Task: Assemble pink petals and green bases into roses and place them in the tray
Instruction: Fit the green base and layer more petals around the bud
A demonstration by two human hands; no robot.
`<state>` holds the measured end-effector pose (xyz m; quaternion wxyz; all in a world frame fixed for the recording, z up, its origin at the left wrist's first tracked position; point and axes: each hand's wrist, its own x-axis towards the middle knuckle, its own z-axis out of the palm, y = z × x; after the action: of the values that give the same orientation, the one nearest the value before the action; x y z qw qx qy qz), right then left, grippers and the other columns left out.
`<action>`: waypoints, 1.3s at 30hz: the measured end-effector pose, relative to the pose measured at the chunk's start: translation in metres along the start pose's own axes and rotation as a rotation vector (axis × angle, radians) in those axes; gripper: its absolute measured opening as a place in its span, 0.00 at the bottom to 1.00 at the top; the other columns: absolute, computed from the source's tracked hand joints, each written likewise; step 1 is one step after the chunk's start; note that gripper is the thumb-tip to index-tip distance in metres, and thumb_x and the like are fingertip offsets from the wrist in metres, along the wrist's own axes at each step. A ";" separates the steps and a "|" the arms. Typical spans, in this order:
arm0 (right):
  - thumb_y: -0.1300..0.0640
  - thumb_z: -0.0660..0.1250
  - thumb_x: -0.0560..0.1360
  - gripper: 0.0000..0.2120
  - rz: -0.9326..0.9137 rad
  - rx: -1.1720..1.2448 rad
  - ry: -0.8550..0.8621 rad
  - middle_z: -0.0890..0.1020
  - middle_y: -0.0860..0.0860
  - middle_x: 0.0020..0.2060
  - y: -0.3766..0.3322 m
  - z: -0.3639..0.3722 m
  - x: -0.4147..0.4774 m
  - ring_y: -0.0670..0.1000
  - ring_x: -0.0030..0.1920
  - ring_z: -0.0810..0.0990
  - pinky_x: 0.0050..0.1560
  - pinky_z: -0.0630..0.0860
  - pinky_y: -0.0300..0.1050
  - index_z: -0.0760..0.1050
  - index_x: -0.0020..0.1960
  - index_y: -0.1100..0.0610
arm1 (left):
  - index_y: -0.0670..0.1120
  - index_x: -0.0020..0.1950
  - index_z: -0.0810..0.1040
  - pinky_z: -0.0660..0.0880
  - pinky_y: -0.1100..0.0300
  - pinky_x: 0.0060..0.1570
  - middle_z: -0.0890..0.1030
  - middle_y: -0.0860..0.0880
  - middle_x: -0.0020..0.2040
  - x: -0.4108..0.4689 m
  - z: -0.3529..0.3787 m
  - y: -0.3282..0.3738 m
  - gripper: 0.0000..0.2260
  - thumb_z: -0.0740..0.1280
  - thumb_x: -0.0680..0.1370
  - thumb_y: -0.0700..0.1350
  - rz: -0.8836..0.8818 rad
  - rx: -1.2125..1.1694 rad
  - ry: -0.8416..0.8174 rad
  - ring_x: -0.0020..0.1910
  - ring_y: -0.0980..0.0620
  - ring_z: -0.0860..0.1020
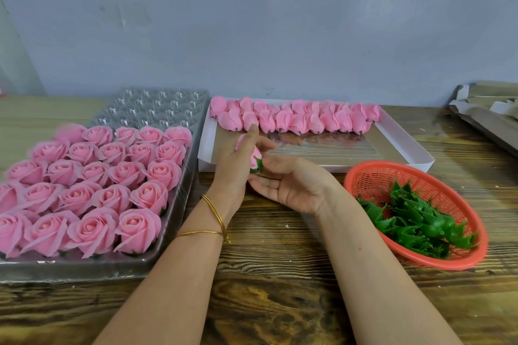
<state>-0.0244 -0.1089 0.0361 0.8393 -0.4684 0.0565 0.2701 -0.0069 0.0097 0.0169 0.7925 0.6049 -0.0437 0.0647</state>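
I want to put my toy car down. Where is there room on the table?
The wood is bare at the near edge, between the rose tray and the red basket. The near half of the white box is bare too, and so are the tray's back cups. The middle is crowded: the left hand and right hand work at a rose there.

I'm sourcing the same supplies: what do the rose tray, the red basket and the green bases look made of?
The rose tray looks like thin clear plastic, glossy: its empty moulded cups glint. The red basket seems moulded plastic, matte, with fine lattice walls. The green bases are probably plastic too, slightly shiny on their rounded cups.
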 end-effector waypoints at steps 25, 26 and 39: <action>0.79 0.65 0.70 0.14 -0.261 -0.128 0.116 0.82 0.50 0.53 0.007 0.003 0.007 0.49 0.43 0.83 0.43 0.82 0.41 0.79 0.46 0.63 | 0.49 0.24 0.75 0.71 0.57 0.51 0.84 0.52 0.38 0.007 0.000 -0.008 0.24 0.62 0.81 0.51 0.057 0.110 -0.006 0.42 0.58 0.81; 0.78 0.65 0.71 0.13 -0.260 -0.131 0.121 0.81 0.53 0.54 0.008 0.003 0.007 0.49 0.44 0.82 0.43 0.82 0.41 0.79 0.47 0.63 | 0.50 0.24 0.75 0.71 0.56 0.51 0.84 0.51 0.38 0.007 0.000 -0.008 0.24 0.62 0.81 0.51 0.056 0.112 -0.007 0.42 0.58 0.81; 0.66 0.63 0.78 0.08 -0.050 -0.066 0.027 0.84 0.54 0.36 0.001 -0.001 0.002 0.52 0.42 0.82 0.50 0.81 0.44 0.80 0.47 0.60 | 0.51 0.23 0.74 0.74 0.59 0.45 0.83 0.52 0.36 0.005 -0.001 -0.005 0.24 0.62 0.81 0.52 -0.017 -0.014 0.021 0.37 0.58 0.80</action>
<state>-0.0234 -0.1084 0.0338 0.8290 -0.5008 0.0473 0.2446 -0.0008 0.0101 0.0129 0.7977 0.5989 -0.0308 0.0640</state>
